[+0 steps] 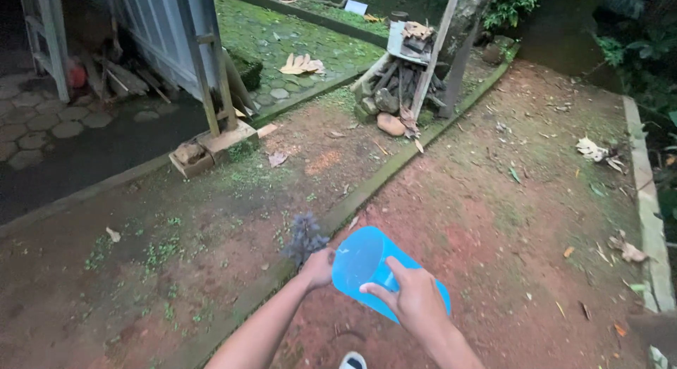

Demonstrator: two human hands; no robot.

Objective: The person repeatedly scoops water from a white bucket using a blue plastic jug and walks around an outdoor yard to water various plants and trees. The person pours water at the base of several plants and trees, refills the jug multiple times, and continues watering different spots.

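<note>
Outdoors over red, mossy earth beside a stone kerb (367, 189), head view: right hand (416, 302), fingers clamped on a tilted blue plastic jug (363, 267), left hand (319, 267) closed around a small grey-purple plant tuft (305, 236); apparently mid-carry, steady grip needed; woodpile (398, 83) and shed wall (162, 31) beyond.

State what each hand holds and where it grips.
Right hand grips the blue plastic jug by its handle. Left hand clutches a greyish plant tuft at its base.
</note>
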